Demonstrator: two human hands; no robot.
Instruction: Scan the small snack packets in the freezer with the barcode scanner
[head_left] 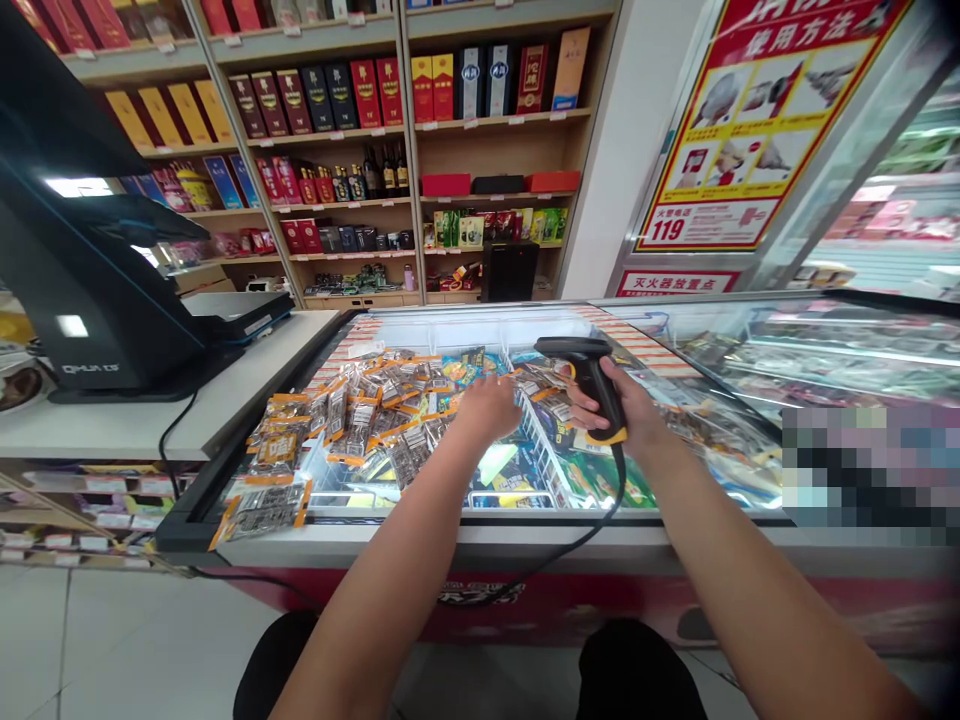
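Note:
My right hand (pixel 637 405) is wrapped round the handle of a black and yellow barcode scanner (pixel 600 385), whose head points left and whose cable hangs from the handle. My left hand (pixel 491 408) is over the glass top of the chest freezer, to the left of the scanner. Its fingers curl away from me, and whatever they hold, if anything, is hidden. Many small clear packets with orange edges (pixel 360 415) lie heaped on the glass to the left of this hand. More orange-edged packets (pixel 544 385) lie between my two hands. One packet (pixel 266 510) rests at the front left corner.
Through the glass, wire baskets (pixel 536 440) hold colourful bags. A black scale machine (pixel 97 250) stands on the white counter (pixel 150 420) at left. Shelves of boxed bottles (pixel 322 95) line the back wall. The scanner's cable (pixel 570 545) loops along the freezer front.

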